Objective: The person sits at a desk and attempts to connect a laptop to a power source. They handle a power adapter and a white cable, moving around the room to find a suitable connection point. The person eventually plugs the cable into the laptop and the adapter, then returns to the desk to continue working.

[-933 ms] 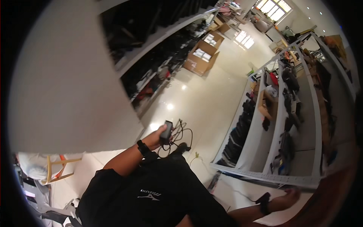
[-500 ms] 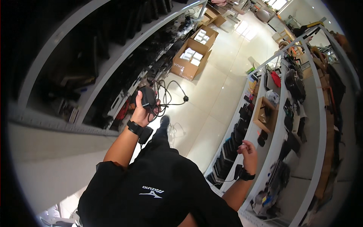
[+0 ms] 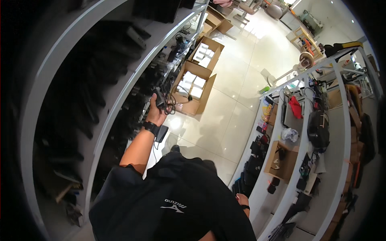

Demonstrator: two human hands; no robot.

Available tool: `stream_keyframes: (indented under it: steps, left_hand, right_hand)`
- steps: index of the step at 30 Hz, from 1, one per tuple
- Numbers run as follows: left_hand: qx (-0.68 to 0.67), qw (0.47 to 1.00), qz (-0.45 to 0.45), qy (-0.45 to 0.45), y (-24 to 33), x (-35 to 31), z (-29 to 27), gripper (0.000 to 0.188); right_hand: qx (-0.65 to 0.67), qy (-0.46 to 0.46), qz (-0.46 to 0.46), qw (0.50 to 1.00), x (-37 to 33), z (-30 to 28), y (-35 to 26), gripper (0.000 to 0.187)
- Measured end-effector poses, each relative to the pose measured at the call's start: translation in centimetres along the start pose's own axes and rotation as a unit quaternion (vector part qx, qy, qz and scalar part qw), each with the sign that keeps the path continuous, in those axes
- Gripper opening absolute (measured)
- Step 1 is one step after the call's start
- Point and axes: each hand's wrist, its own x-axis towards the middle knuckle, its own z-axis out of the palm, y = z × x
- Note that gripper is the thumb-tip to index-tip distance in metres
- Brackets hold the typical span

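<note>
My left hand point(image 3: 155, 113) lifts a small black boxy power adapter point(image 3: 159, 98) with tangled thin black cords beside the white metal shelving point(image 3: 120, 96).

My fingers are wrapped tight around the adapter — matte, hard-edged, its cords looping down toward an open brown cardboard box point(image 3: 192, 89) of flat white packets on the glossy pale tiled floor point(image 3: 233, 80). My right hand point(image 3: 242, 199) shows only as a sliver low by the opposite rack; its fingers are hidden, so I cannot tell its grip.

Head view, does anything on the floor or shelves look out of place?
Two open cardboard boxes of white packets sit on the aisle floor beside the left shelving. Loose black cables dangle from the left hand.
</note>
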Motion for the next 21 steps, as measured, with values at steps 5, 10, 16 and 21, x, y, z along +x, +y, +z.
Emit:
stream_keyframes:
  steps: [5,10,16,21]
  left_hand:
    - [-0.003,0.994,0.088,0.065,2.9,16.3,-0.5,0.062]
    - [-0.047,0.982,0.131,0.126,4.8,28.9,-0.3,0.049]
    - [0.269,0.903,0.206,0.263,6.5,40.8,3.3,0.06]
    - [0.341,0.778,0.005,0.528,4.1,50.3,2.7,0.106]
  right_hand:
    - [-0.041,-0.024,0.06,0.997,8.0,-0.4,-6.7,0.026]
    - [-0.084,-0.043,0.136,0.986,21.2,-3.3,-19.3,0.027]
    - [-0.442,-0.313,0.18,0.821,29.3,-1.7,-44.1,0.06]
    - [-0.338,-0.39,0.388,0.764,36.7,-8.7,-47.3,0.071]
